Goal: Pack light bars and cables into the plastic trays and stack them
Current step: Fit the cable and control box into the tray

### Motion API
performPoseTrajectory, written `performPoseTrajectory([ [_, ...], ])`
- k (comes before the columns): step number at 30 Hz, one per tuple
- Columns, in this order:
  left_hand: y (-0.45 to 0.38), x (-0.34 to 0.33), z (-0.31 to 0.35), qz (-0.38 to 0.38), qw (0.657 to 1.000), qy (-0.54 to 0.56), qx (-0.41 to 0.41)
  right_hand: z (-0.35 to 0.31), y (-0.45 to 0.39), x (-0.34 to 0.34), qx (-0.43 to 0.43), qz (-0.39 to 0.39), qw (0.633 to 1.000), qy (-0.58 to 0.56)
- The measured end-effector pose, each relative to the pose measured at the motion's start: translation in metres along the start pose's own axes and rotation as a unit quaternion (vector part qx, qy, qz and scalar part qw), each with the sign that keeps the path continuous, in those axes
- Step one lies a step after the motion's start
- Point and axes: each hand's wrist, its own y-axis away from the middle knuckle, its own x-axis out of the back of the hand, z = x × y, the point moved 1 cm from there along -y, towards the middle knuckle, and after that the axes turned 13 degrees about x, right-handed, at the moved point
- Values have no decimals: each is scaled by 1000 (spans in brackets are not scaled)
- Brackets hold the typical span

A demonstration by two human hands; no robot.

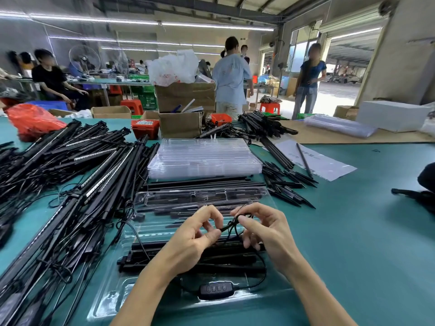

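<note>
A clear plastic tray (110, 300) lies open in front of me on the green table. Black light bars (188, 257) sit across its middle, and a black controller (216, 289) with several buttons rests near its front edge. Above the tray I hold a thin black cable (231, 225). My left hand (195, 238) pinches one end between thumb and forefinger. My right hand (261, 228) pinches a small loop of the same cable. A stack of clear trays (204, 158) stands behind.
A large heap of black light bars with cables (70, 175) covers the table's left side. Black ground spikes (287, 184) lie to the right of the trays. Cardboard boxes (181, 109), a red bin of screws (144, 128) and several people are behind.
</note>
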Motion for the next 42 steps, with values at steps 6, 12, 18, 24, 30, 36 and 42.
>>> performPoseTrajectory([
  [6, 2, 10, -6, -6, 998, 59, -1, 2, -3, 17, 29, 113, 992, 38],
  [12, 1, 8, -2, 39, 997, 66, -4, 1, 2, 0, 84, 50, 989, 111],
  [18, 1, 4, -1, 40, 998, 42, -7, 5, 1, 2, 147, 56, 972, 173],
  [24, 3, 3, 1, 42, 999, 27, -4, 8, 1, -1, 115, 19, 980, 163],
  [30, 5, 3, 3, 35, 999, 19, 0, 9, 2, 0, 102, 1, 973, 209],
  [36, 4, 4, 0, 5, 999, 36, 31, 8, 1, 1, 84, 39, 966, 241],
  [42, 3, 2, -6, -26, 999, 27, 32, 9, -1, 0, 80, 28, 969, 232],
])
